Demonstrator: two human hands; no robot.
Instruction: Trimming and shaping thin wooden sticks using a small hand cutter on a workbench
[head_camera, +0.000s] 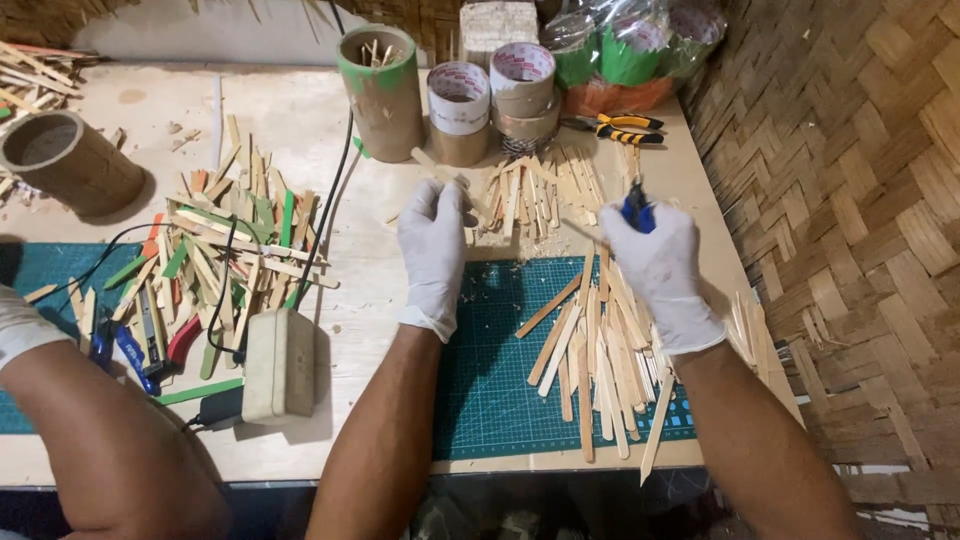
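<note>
- Head view: the white-gloved left hand (433, 248) pinches a thin pale wooden stick (440, 168) above the green gridded cutting mat (490, 380).
- The white-gloved right hand (660, 262) grips blue-handled pliers (636, 207) (jaws hidden), over a heap of long wooden slats (598, 350).

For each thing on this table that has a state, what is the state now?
left hand: gloved, holds a wooden stick
right hand: gloved, grips a blue-handled tool
green-rimmed tube: upright, sticks inside
brown tube: tilted, open mouth
tape rolls: stacked
yellow-handled pliers: lying flat
</note>
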